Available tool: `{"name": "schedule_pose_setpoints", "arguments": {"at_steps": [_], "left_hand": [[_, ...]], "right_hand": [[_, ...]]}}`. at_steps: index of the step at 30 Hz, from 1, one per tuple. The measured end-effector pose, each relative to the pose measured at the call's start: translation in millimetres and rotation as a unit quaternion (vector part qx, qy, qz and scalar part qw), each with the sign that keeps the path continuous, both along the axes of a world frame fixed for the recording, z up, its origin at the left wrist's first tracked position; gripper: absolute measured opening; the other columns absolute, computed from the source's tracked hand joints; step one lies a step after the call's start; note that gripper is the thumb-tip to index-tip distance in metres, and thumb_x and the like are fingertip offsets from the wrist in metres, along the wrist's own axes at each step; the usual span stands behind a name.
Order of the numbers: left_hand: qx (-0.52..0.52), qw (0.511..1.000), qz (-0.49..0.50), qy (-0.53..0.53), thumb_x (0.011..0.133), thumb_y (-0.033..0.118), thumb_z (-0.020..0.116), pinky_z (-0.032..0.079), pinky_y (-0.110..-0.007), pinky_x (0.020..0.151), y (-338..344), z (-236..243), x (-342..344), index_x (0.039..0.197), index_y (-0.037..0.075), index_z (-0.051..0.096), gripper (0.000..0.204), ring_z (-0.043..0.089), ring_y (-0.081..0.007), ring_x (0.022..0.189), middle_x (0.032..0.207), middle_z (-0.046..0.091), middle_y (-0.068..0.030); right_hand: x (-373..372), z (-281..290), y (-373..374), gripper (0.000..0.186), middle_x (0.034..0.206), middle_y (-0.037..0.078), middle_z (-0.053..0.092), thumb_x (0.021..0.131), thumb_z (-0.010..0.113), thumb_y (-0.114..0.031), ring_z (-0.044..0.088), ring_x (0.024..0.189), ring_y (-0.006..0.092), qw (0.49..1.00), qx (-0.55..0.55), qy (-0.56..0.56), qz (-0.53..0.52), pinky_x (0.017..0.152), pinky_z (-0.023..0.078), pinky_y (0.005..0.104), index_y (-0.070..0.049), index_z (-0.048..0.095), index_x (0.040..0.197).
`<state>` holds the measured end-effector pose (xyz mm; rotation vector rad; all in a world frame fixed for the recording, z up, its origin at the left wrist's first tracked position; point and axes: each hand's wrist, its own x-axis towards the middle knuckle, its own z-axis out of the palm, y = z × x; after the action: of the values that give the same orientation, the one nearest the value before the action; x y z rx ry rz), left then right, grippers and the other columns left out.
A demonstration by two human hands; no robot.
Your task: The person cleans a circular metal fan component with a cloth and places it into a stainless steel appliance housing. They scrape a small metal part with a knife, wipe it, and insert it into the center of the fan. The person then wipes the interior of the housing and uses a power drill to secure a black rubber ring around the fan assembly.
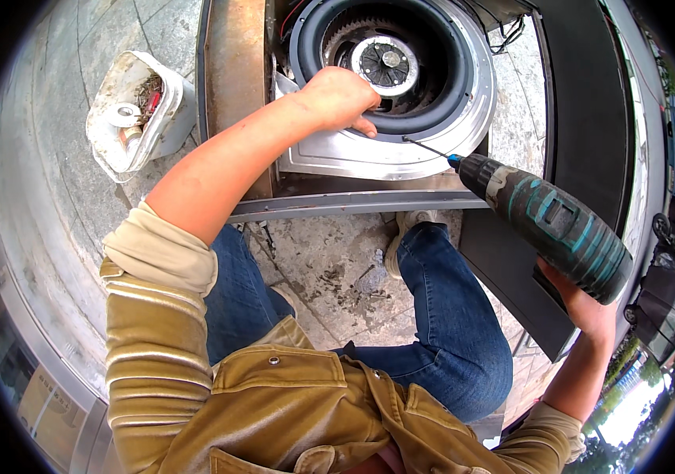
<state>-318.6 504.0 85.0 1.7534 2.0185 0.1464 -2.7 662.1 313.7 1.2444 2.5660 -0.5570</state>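
Note:
A cordless drill (556, 217), black with teal trim, is in my right hand (585, 304), fingers wrapped round its handle. Its long thin driver bit (430, 149) reaches left to the edge of a black inlet ring (468, 67), where the tip meets a screw spot. The ring sits on a silver metal blower housing (353, 160). Over the ring's near left side my left hand (341, 101) is closed, fingers curled inside the opening and thumb outside; the fingertips are partly hidden. Inside the ring shows a blower wheel with a round motor hub (385, 65).
A metal cabinet frame (353, 207) surrounds the blower, with a dark panel (586, 95) on the right. Left of it, a white plastic bucket (176, 118) holds debris and small parts. My knees flank dirty paving tiles (337, 276). A parked vehicle (665, 304) stands far right.

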Motion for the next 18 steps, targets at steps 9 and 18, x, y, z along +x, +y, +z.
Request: {"name": "schedule_pose_setpoints", "arguments": {"at_steps": [9, 18], "left_hand": [[0.025, 1.000, -0.011, 0.008, 0.073, 0.048, 0.072, 0.052, -0.042, 0.073, 0, -4, -1, 0.083, 0.008, 0.069, 0.041, 0.065, -0.0300, 0.085, 0.080, 0.066, -0.0090], [-0.058, 0.996, -0.063, 0.025, 0.074, 0.044, 0.073, 0.052, -0.043, 0.078, 10, 9, -1, 0.097, 0.009, 0.069, 0.042, 0.065, -0.0317, 0.091, 0.089, 0.067, -0.0118]], "right_hand": [[-11, 5, -2, 0.034, 0.101, 0.006, 0.069, 0.079, 0.076, -0.005, 0.064, 0.093, 0.0170, 0.999, -0.013, 0.007, 0.040, 0.084, 0.049, 0.0315, -0.006, 0.066, 0.111], [-60, 18, -2, 0.030, 0.083, 0.016, 0.061, 0.062, 0.069, -0.011, 0.062, 0.078, 0.0347, 0.972, -0.180, 0.029, 0.148, 0.074, 0.049, 0.0348, 0.002, 0.063, 0.088]]}}
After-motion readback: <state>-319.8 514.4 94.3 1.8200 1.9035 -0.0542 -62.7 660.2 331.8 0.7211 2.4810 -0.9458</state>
